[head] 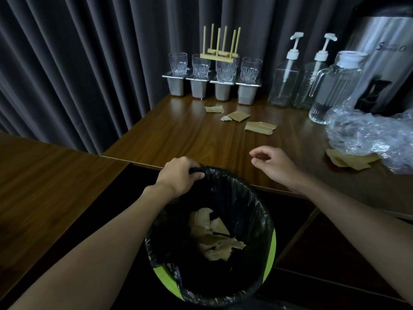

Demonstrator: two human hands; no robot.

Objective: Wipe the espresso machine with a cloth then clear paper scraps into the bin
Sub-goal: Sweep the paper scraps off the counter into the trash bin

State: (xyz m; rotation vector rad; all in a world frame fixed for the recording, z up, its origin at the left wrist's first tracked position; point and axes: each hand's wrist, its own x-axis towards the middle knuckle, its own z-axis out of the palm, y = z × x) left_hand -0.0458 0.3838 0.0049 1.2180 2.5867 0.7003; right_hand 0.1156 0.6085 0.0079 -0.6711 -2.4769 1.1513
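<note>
A green bin (271,247) lined with a black bag sits below the table's front edge, with crumpled brown paper (214,236) inside. My left hand (181,175) grips the bin's far rim. Over the table edge, my right hand (271,163) hovers with fingers loosely curled, holding nothing. Brown paper scraps lie on the wooden table (178,135): one at the back (214,109), a pair in the middle (237,116), a larger one (260,128), and more (348,162) partly under a clear plastic bag (368,135) at the right.
At the table's back stand several glasses (201,66) on metal holders, a wooden rack (220,53), two pump bottles (283,79), a glass jug (333,88) and a steel machine (384,63). Dark curtains hang behind. A second wooden surface (44,175) lies at the left.
</note>
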